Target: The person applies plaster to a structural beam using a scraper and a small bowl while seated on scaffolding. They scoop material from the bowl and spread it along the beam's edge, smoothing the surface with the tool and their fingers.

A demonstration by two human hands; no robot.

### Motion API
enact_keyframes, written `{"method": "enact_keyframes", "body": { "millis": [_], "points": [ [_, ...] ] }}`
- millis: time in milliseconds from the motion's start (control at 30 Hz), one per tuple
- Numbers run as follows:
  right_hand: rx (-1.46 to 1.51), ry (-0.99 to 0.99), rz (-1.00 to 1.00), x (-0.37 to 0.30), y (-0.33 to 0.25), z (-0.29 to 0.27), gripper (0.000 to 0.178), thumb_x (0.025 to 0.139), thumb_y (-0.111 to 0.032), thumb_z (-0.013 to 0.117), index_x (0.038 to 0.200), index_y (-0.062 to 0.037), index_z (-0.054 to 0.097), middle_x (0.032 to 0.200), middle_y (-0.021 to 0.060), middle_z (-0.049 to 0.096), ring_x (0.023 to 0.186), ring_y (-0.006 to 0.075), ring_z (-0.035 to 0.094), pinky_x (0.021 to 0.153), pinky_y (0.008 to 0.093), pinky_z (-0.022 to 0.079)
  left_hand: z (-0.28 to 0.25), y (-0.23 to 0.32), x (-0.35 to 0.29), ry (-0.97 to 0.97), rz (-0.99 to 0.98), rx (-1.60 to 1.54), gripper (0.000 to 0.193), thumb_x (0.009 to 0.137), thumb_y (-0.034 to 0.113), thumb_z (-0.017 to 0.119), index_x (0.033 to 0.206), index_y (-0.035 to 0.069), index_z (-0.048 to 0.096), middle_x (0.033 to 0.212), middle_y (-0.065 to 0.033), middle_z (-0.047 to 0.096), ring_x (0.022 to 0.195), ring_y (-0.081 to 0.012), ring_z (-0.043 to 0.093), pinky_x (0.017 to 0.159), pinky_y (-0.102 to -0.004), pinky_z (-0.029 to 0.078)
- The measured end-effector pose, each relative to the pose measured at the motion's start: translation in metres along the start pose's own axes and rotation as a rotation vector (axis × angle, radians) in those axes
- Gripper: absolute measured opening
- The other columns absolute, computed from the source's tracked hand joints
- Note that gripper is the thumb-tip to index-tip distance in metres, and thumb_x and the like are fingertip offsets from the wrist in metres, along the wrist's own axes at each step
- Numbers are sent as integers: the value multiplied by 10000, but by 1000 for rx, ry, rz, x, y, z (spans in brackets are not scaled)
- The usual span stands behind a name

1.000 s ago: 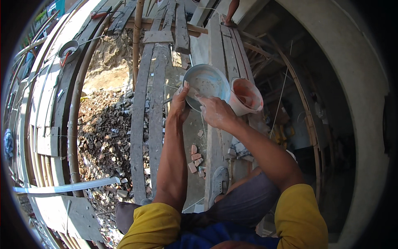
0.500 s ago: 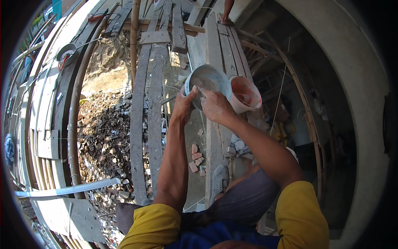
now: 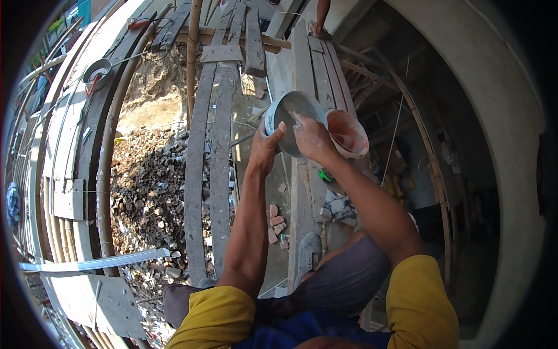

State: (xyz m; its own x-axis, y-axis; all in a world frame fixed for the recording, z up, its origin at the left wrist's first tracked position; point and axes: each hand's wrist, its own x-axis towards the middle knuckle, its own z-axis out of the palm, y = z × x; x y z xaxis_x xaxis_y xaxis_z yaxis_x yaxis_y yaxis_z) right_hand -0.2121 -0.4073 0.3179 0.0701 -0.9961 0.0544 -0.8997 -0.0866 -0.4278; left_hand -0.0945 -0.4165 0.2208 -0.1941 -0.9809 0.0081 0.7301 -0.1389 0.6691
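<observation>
A light-blue round bucket (image 3: 271,121) is tipped toward me above the planks, its inside coated with grey mortar. My left hand (image 3: 268,143) grips its near-left rim, thumb lying over the edge. My right hand (image 3: 314,138) reaches into the bucket from the right with fingers bent against the coated inside. Grey smears cover its knuckles, and whatever those fingers hold, if anything, is hidden. Close beside the bucket on the right stands a pinkish-white bucket (image 3: 347,134) with reddish residue inside.
A green-and-black tape measure (image 3: 326,175) and broken brick pieces (image 3: 276,222) lie nearer me. Rubble (image 3: 148,198) fills a gap left of the long planks (image 3: 200,168). A grey pan (image 3: 97,72) sits far left. Another person's foot (image 3: 321,34) rests on the far planks.
My right hand has shifted slightly right inside the blue bucket, its fingers now lower against the wall. The bucket has turned and moved a little right. The tape measure has come into sight.
</observation>
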Motion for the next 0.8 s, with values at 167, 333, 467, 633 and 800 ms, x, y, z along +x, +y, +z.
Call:
{"method": "enact_keyframes", "body": {
  "millis": [167,333,467,633,800],
  "points": [
    [9,-70,-86,-2,-4,10,470,902,-157,480,1330,34,507,1158,340,591,1111,475,564,986,481,440,-10,5,1,-50,60,-28,598,879,357,709,1319,28,473,1141,-73,587,1005,-166,568,841,-310,480],
    [-24,-20,58,-3,-14,-2,419,923,-142,490,1303,29,529,1176,296,599,1110,453,567,961,459,455,-3,-2,-3,-10,55,22,581,878,370,706,1292,35,475,1119,-61,589,982,-162,579,817,-312,487],
    [-2,-107,-10,-14,-19,11,463,905,-154,473,1326,38,503,1120,336,607,1093,471,575,960,492,452,-7,-1,-4,-22,48,-45,601,867,381,714,1296,38,469,1130,-66,583,981,-165,575,793,-311,500],
    [-11,1,30,-1,-4,-2,415,920,-124,487,1291,57,529,1144,325,599,1114,448,567,959,452,454,3,-3,-4,-24,43,39,604,865,377,714,1321,72,462,1157,-54,575,1027,-184,581,825,-349,515],
    [-125,-98,-141,-27,-18,14,434,881,-86,493,1296,35,529,1059,314,625,1042,461,585,929,483,459,-33,-11,7,-90,-75,-371,598,907,451,646,1357,112,443,1216,-78,574,1112,-211,565,893,-407,503]
  ]
}}
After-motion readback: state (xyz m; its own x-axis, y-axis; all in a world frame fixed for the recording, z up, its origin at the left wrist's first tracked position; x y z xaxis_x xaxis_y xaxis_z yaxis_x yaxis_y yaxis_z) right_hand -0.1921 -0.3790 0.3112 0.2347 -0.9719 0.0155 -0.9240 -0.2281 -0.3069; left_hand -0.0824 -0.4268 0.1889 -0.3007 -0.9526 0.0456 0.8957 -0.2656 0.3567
